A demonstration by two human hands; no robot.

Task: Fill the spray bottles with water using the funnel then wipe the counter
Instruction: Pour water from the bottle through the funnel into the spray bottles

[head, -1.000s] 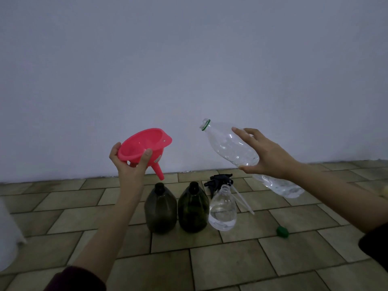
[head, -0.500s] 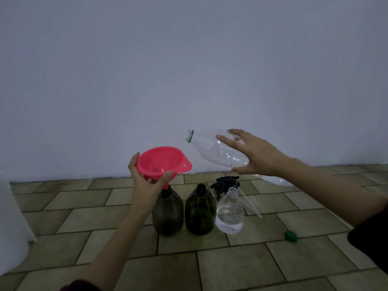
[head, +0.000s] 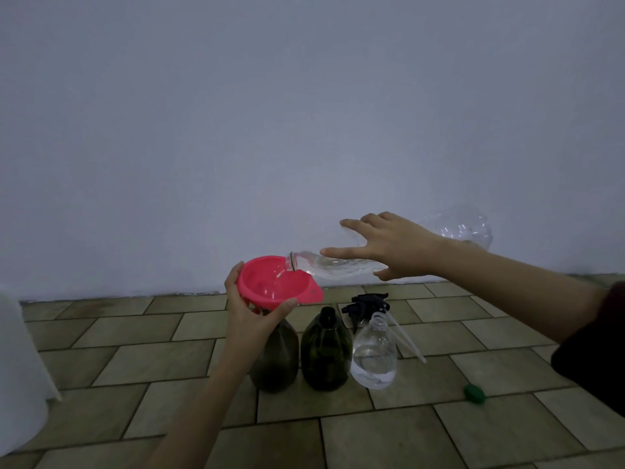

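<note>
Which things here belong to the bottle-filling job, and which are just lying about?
In use:
pink funnel, held by the left hand
clear water bottle, tipped by the right hand
two dark green bottles
clear spray bottle
black spray head

Lying about:
green cap
white object at the left edge

pale wall [head: 304,113], white object [head: 20,384] — left edge

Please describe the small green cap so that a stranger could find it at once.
Start from the row of three bottles standing on the tiled counter before the wall. Look right and nearer: the green cap lies alone on a tile, the only small green thing there.
</note>
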